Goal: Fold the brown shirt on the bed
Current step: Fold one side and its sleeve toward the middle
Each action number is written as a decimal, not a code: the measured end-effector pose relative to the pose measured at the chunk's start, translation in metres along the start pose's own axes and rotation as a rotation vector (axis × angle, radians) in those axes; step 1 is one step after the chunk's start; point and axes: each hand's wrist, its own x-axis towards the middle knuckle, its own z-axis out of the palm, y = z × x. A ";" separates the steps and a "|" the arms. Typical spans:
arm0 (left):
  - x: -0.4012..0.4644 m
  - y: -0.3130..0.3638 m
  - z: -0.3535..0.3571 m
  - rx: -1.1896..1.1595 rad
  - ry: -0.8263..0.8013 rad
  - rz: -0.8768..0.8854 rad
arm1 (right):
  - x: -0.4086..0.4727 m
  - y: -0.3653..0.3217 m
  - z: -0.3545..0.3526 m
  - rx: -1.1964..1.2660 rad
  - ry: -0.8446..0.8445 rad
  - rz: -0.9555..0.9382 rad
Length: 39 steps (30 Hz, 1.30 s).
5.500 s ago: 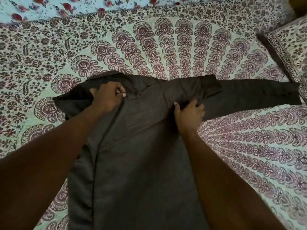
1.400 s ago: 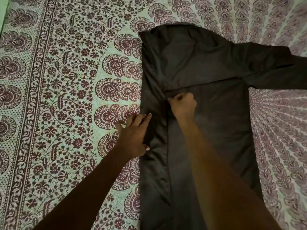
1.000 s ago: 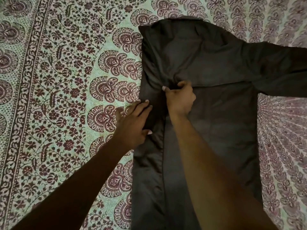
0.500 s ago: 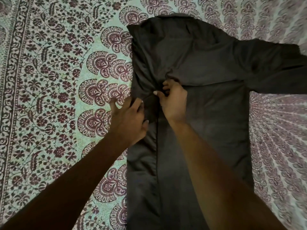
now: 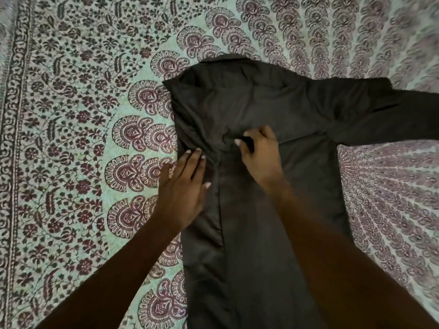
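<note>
The dark brown shirt (image 5: pixel 273 110) lies flat on the bed, collar end away from me, its left side folded inward along a long crease. One sleeve (image 5: pixel 389 119) stretches out to the right. My left hand (image 5: pixel 183 186) rests flat, fingers apart, on the folded left edge of the shirt. My right hand (image 5: pixel 259 153) pinches a bunch of the shirt's cloth near the top of the crease, just right of the left hand. My forearms hide the lower middle of the shirt.
The bed is covered by a pale green sheet (image 5: pixel 83 138) printed with maroon flowers and fan shapes, with a patterned border band (image 5: pixel 14 115) down the left side.
The left hand has flattened and slid up along the folded edge. The right hand keeps its pinch on the cloth by the crease. The view has shifted so the shirt sits lower in frame.
</note>
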 end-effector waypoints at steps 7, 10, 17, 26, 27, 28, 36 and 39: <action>0.111 0.019 -0.009 -0.078 -0.102 0.053 | 0.091 0.073 -0.074 -0.277 0.015 0.123; 0.126 0.025 -0.005 -0.041 -0.163 -0.047 | 0.129 0.083 -0.104 -0.384 -0.222 0.163; 0.137 0.039 -0.002 0.050 -0.153 -0.118 | 0.171 0.094 -0.120 -0.575 -0.375 0.145; 0.160 0.045 -0.013 -0.097 -0.213 -0.206 | 0.109 0.045 -0.150 -0.697 -0.415 -0.270; 0.158 0.042 -0.017 -0.198 -0.184 -0.239 | 0.095 0.035 -0.147 -0.670 -0.425 -0.270; 0.157 0.040 -0.021 -0.355 -0.132 -0.297 | 0.081 0.025 -0.144 -0.649 -0.428 -0.280; 0.153 0.041 -0.049 -1.102 -0.248 -0.336 | -0.019 -0.061 -0.088 -0.351 -0.579 -0.348; 0.158 0.036 -0.055 -1.205 -0.211 -0.427 | -0.043 -0.069 -0.073 -0.239 -0.646 -0.304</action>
